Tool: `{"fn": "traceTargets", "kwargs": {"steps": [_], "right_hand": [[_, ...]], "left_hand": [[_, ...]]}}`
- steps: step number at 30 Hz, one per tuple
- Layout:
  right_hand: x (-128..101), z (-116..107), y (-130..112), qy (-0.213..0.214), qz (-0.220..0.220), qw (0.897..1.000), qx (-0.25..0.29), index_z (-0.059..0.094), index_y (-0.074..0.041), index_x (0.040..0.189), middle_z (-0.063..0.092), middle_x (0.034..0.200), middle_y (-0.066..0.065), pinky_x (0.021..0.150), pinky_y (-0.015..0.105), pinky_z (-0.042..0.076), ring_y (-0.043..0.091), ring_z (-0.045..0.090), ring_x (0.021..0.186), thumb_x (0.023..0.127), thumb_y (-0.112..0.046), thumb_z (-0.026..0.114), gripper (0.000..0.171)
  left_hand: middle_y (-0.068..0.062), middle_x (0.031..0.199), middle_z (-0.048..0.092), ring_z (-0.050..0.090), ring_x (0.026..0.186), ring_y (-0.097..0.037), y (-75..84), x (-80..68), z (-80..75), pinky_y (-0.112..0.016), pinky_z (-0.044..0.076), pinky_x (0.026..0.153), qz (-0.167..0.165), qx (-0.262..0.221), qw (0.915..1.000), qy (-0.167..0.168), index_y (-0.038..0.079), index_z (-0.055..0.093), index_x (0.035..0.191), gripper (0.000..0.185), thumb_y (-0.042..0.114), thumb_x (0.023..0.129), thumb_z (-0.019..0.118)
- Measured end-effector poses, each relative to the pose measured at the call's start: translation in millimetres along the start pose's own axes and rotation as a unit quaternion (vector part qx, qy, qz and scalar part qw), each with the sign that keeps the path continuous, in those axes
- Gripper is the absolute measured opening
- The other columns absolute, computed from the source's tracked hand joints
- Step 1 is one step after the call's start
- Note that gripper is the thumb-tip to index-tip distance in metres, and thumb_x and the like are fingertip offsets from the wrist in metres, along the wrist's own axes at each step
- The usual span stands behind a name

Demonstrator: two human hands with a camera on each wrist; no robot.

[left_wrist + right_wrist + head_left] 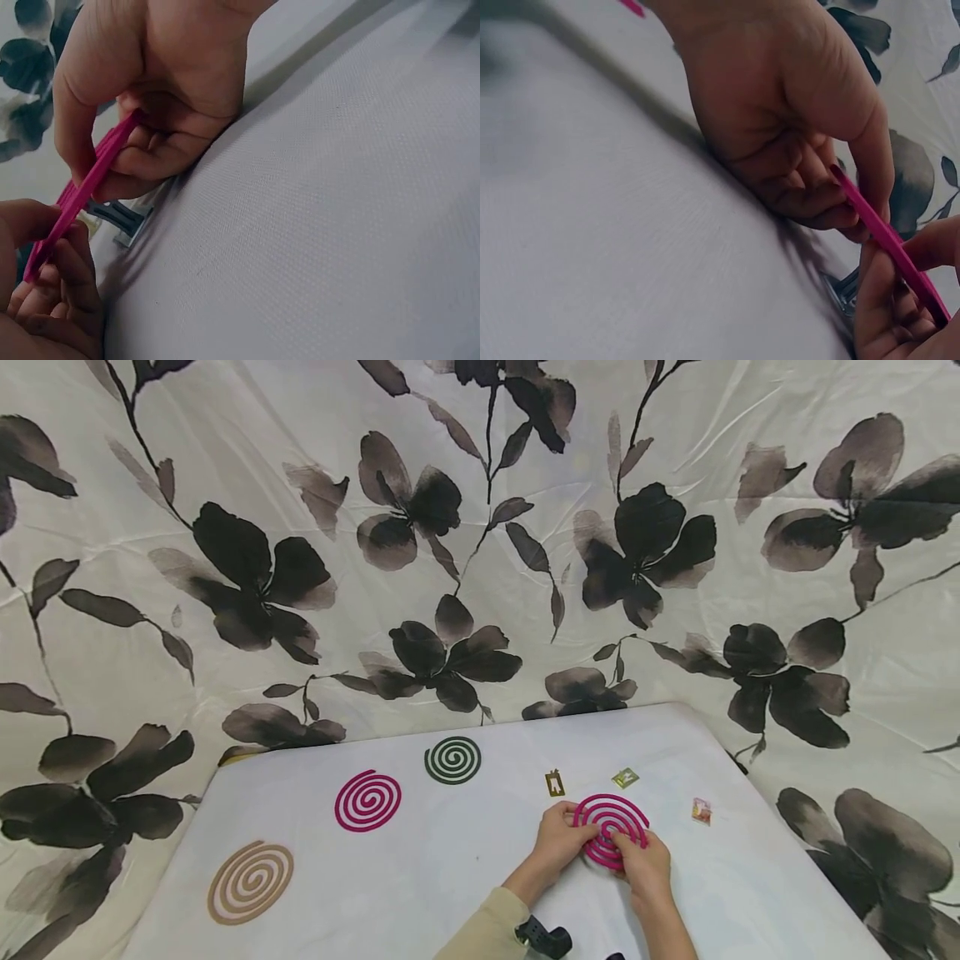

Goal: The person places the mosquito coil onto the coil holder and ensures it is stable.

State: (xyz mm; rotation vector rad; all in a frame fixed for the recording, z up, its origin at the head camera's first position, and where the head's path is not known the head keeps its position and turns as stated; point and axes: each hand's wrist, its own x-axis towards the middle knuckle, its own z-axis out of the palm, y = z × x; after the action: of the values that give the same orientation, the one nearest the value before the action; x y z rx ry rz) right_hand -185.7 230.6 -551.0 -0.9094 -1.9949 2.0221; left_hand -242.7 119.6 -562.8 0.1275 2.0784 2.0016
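Note:
A pink spiral coil (611, 821) is held tilted just above the white table (420, 893), near its right front. My left hand (572, 827) pinches the coil's left rim, thumb on top and fingers beneath. My right hand (621, 845) pinches its near right rim. The left wrist view shows the coil (82, 196) edge-on in my left hand (112, 161), with a small metal piece (120, 217) under it. Seen from the right wrist, the coil (885, 234) is thin and sloped between the thumb and fingers of my right hand (851, 202).
Three more spiral coils lie on the table: a green coil (453, 760), a pink coil (367, 800) and a tan coil (251, 882). Small metal stands (554, 782) (625, 777) (701, 811) lie around the hands. Floral cloth (480, 527) hangs behind.

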Motion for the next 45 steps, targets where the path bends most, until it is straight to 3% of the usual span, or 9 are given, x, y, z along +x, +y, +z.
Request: {"fn": "traceTargets", "kwargs": {"steps": [9, 17, 22, 26, 33, 39, 45], "right_hand": [[1.1, -0.1, 1.8, -0.006, 0.010, 1.000, -0.002, 0.043, 0.006, 0.114, 0.049, 0.101, 0.017, 0.054, 0.030, 0.050, 0.013, 0.054, 0.068, 0.081, -0.022, 0.062, 0.047], [-0.4, -1.0, 0.5, -0.013, 0.007, 1.000, -0.001, 0.040, 0.005, 0.119, 0.046, 0.114, 0.020, 0.061, 0.028, 0.050, 0.013, 0.055, 0.080, 0.081, -0.024, 0.062, 0.052], [-0.8, -1.1, 0.1, -0.013, -0.003, 1.000, 0.005, 0.043, 0.007, 0.114, 0.047, 0.113, 0.020, 0.062, 0.020, 0.047, 0.009, 0.053, 0.082, 0.081, -0.021, 0.061, 0.047], [-0.7, -0.8, 0.7, -0.003, -0.010, 1.000, -0.006, 0.045, 0.007, 0.111, 0.047, 0.112, 0.019, 0.063, 0.014, 0.044, 0.015, 0.049, 0.090, 0.081, -0.022, 0.061, 0.045], [-2.3, -1.0, 6.0, -0.019, 0.010, 1.000, 0.006, 0.038, 0.009, 0.120, 0.040, 0.121, 0.020, 0.086, 0.028, 0.039, 0.025, 0.039, 0.109, 0.082, -0.027, 0.060, 0.056], [-2.7, 0.5, 6.2, -0.018, 0.019, 0.999, 0.038, 0.039, 0.009, 0.118, 0.041, 0.118, 0.017, 0.069, 0.014, 0.044, 0.019, 0.044, 0.102, 0.083, -0.022, 0.058, 0.050], [-1.7, 2.8, 1.9, -0.010, 0.023, 0.997, 0.069, 0.041, 0.009, 0.113, 0.043, 0.111, 0.015, 0.067, 0.018, 0.047, 0.011, 0.051, 0.088, 0.083, -0.016, 0.057, 0.042]], "left_hand": [[-0.002, 0.082, 0.061, 0.059, 0.073, -0.012, -1.7, -0.7, 3.9, -0.025, 0.049, 0.063, -0.017, -0.015, 0.9997, 0.007, 0.004, 0.053, 0.095, 0.035, 0.010, 0.067, 0.074], [0.000, 0.083, 0.058, 0.055, 0.078, -0.011, -0.3, 0.1, 5.4, -0.027, 0.047, 0.066, -0.023, 0.009, 0.9994, 0.025, 0.008, 0.055, 0.091, 0.034, 0.014, 0.064, 0.075], [0.001, 0.081, 0.058, 0.055, 0.075, -0.010, 0.4, 0.9, 7.9, -0.026, 0.047, 0.065, -0.024, 0.018, 0.9991, 0.029, 0.008, 0.055, 0.089, 0.032, 0.013, 0.065, 0.075], [0.001, 0.081, 0.057, 0.054, 0.075, -0.010, 0.1, 0.6, 8.9, -0.026, 0.047, 0.065, -0.027, 0.020, 0.9989, 0.033, 0.008, 0.055, 0.088, 0.032, 0.013, 0.064, 0.075], [0.000, 0.081, 0.057, 0.054, 0.076, -0.011, -0.5, -2.6, 7.9, -0.027, 0.046, 0.066, -0.022, 0.020, 0.9988, 0.038, 0.007, 0.055, 0.087, 0.031, 0.012, 0.063, 0.075], [0.001, 0.082, 0.056, 0.053, 0.077, -0.011, -1.5, -2.6, 8.6, -0.027, 0.046, 0.066, -0.029, 0.026, 0.9985, 0.040, 0.008, 0.055, 0.088, 0.031, 0.014, 0.065, 0.075], [0.000, 0.082, 0.057, 0.054, 0.076, -0.011, -0.3, 0.6, 9.3, -0.026, 0.046, 0.065, -0.028, 0.023, 0.9987, 0.037, 0.009, 0.055, 0.089, 0.032, 0.015, 0.064, 0.075]]}}
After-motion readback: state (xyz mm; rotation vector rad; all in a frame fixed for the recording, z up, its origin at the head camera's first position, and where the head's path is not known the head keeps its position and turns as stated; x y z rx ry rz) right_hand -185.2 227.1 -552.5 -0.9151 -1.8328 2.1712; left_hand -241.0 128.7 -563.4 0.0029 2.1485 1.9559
